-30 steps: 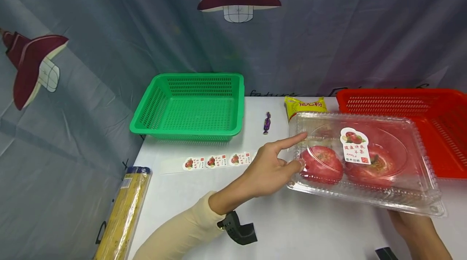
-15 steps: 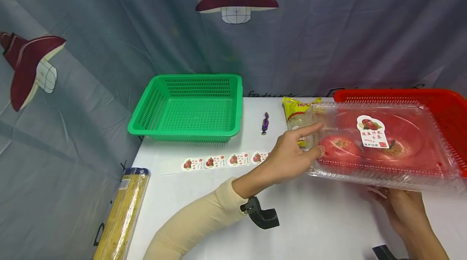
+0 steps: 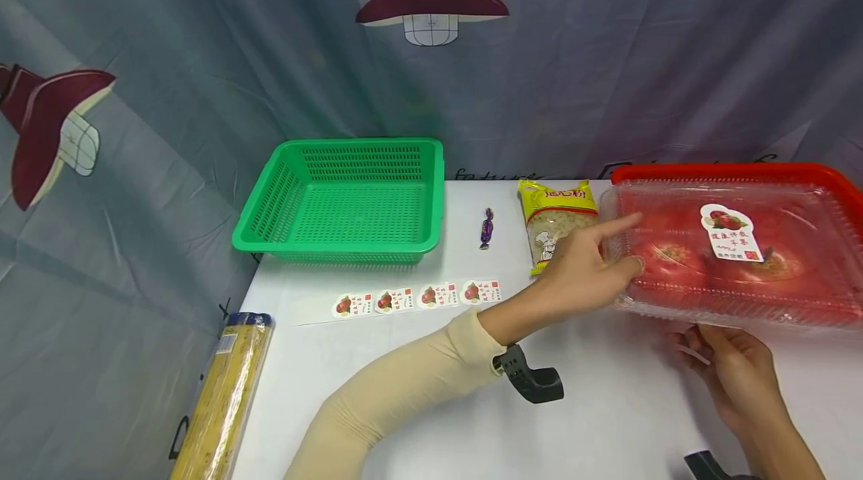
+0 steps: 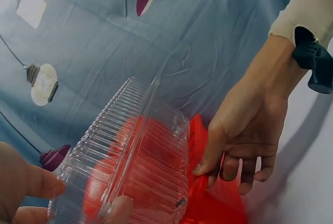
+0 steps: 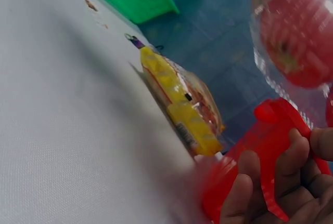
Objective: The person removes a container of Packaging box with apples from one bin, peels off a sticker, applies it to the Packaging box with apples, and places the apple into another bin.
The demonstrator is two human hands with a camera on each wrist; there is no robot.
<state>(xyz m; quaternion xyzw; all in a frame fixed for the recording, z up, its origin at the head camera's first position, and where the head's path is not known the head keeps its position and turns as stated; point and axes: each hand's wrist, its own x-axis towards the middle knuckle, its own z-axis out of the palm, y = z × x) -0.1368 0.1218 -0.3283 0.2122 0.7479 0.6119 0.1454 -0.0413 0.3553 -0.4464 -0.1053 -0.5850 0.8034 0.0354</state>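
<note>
A clear plastic clamshell box (image 3: 735, 255) with two red apples (image 3: 664, 259) and a white label (image 3: 731, 233) hangs tilted over the red basket (image 3: 728, 171) at the right. My left hand (image 3: 623, 244) pinches the box's left end, index finger on the lid and thumb at the rim. My right hand (image 3: 715, 353) is under the near edge; in the left wrist view its thumb lies on the box (image 4: 140, 161) and its fingers (image 4: 250, 169) curl beneath. The right wrist view is blurred and shows an apple (image 5: 294, 37) through the plastic.
On the white table (image 3: 404, 390) stand an empty green basket (image 3: 350, 199), a purple candy (image 3: 485, 229), a yellow packet (image 3: 553, 222) beside the red basket, and a strip of apple stickers (image 3: 418, 296). A long yellow pack (image 3: 222, 398) lies at the left edge.
Both hands have carried the apple box to the right and away from me, from above the table to over the red basket. The yellow packet is now uncovered.
</note>
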